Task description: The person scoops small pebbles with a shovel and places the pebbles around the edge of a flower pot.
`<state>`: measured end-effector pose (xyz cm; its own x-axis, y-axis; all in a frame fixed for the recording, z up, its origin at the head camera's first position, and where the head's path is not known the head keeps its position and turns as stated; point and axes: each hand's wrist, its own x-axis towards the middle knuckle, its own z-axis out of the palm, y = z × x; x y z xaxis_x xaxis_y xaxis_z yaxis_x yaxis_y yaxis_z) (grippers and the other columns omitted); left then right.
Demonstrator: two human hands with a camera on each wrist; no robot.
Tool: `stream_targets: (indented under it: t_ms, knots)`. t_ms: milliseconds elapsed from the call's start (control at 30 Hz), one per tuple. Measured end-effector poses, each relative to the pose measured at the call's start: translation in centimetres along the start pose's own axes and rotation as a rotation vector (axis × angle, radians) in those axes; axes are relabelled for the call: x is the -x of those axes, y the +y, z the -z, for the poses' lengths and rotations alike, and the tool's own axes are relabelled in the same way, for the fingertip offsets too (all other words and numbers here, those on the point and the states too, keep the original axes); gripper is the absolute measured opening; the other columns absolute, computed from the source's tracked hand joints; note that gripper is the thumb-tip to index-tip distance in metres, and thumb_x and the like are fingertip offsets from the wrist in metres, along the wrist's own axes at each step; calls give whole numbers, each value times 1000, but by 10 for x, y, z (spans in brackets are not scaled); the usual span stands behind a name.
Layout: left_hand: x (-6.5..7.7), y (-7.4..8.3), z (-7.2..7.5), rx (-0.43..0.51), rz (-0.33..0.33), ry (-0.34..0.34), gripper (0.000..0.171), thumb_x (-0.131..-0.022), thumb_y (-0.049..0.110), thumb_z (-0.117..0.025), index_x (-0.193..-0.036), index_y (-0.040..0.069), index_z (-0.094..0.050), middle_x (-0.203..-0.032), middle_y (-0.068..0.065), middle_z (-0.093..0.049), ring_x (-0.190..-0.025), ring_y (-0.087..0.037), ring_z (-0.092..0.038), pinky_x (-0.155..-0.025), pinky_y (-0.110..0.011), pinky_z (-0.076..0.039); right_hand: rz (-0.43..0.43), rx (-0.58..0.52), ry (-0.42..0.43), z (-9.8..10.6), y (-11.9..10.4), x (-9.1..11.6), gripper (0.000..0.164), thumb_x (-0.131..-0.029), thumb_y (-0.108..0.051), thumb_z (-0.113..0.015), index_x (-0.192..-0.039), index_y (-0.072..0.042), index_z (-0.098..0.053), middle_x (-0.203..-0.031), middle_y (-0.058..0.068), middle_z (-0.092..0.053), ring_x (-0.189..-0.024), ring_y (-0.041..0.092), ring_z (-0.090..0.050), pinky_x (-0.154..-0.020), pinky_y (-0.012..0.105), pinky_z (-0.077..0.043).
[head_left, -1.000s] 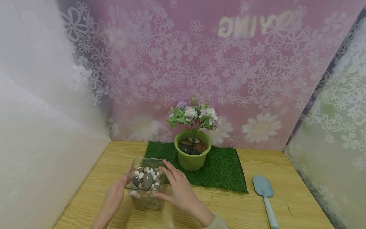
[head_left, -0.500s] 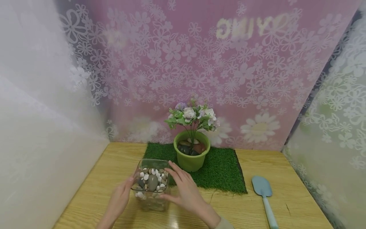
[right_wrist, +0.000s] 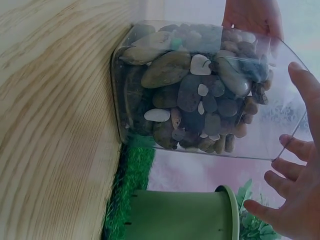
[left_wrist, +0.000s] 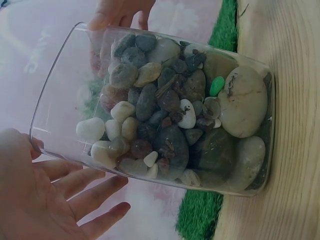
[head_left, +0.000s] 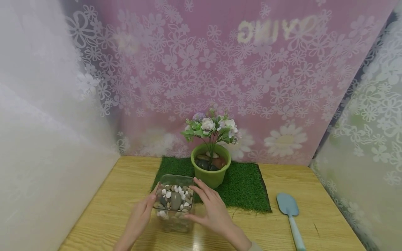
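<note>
A square clear glass vase of pebbles stands upright on the wooden table. My left hand holds its left side near the rim; in the left wrist view the fingers spread along the glass wall. My right hand holds the opposite side, thumb on the near face and fingers along the side, as the right wrist view shows. Larger stones lie at the bottom of the vase, with smaller grey, brown and white ones above. The vase's base touches the wood.
Behind the vase, a green flowerpot with artificial flowers and stones stands on a piece of artificial turf. A blue hand shovel lies on the table at right. Floral curtains enclose the back and sides.
The glass vase has moved to the right along the table, with both hands moving along on its sides. The flowerpot and the shovel stay where they were.
</note>
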<state>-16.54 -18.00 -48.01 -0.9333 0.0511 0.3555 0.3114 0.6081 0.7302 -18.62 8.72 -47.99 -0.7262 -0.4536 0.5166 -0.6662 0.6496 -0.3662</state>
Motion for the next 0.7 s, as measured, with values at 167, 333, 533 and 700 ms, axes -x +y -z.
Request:
stream_targets:
  t_ms: [167,333,533,700]
  knots:
    - [-2,7,-8,3,4,-22,44,-111,21,-37,-153,10,-46,-135,-16,-64,-104,-34,-72,-90,-57,-53,-3,11,27,3,7,6,88,-81,-69,-71,-153,-27,-44,-167,-5,-26,-147,23,-39,-110,55,-41]
    - [-2,15,-15,-4,50,-55,45,-112,25,-37,-154,12,-44,-130,-21,-66,-86,-32,-73,-75,-45,-57,-1,5,44,8,15,12,88,-80,-70,-72,-153,-29,-44,-166,-4,-29,-146,23,-40,-108,57,-42]
    - [-4,21,-24,3,49,-65,45,-111,25,-38,-154,12,-45,-101,-19,-74,-68,-19,-68,-54,-28,-46,-2,7,61,14,24,19,88,-79,-69,-73,-153,-32,-43,-164,0,-34,-143,24,-43,-106,57,-43]
    - [-5,23,-32,3,23,-69,44,-111,21,-40,-153,12,-46,-52,8,-38,-44,-1,-18,-43,-22,-24,1,8,64,20,31,23,88,-78,-68,-74,-151,-27,-47,-164,-1,-34,-142,24,-44,-106,57,-44]
